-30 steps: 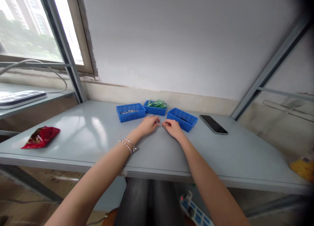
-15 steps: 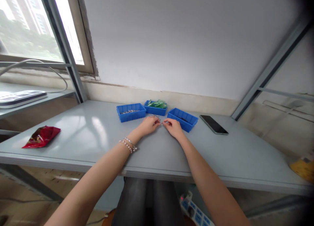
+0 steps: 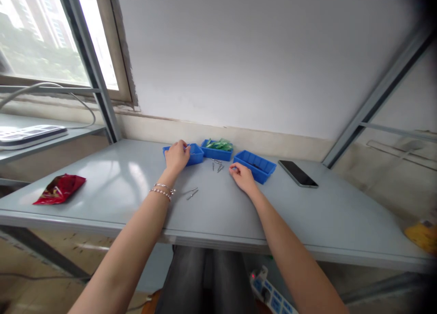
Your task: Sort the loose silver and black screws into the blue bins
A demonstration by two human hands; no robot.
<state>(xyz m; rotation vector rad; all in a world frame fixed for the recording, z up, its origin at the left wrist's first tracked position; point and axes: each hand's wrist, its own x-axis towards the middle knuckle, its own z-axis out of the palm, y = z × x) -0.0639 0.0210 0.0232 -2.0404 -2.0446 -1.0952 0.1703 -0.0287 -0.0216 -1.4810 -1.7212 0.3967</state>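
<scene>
Metal pieces [image 3: 217,165] lie in a loose cluster just left of my right hand [image 3: 241,176], and another metal rod [image 3: 192,194] rests nearer me, right of my left wrist. My left hand [image 3: 177,157] dips over the left blue bin [image 3: 197,158], fingers bent down; I cannot tell how far they part or whether they hold anything. My right fingers curl in toward the thumb, and whether something small sits between them I cannot tell.

Grey tabletop [image 3: 290,218] spreads under both hands, with a pale wall [image 3: 239,77] beyond them and a window [image 3: 41,41] far off to their left. My left hand hides most of its bin's contents. Beyond the cluster, the middle bin [image 3: 216,154] holds green pieces [image 3: 220,144]; beside my right hand, the right bin [image 3: 262,175] holds dark bits.

Tabletop runs from my left wrist to a red packet [image 3: 61,189], and from my right wrist to a phone [image 3: 298,173]. The near edge [image 3: 218,244] passes beneath my forearms.
</scene>
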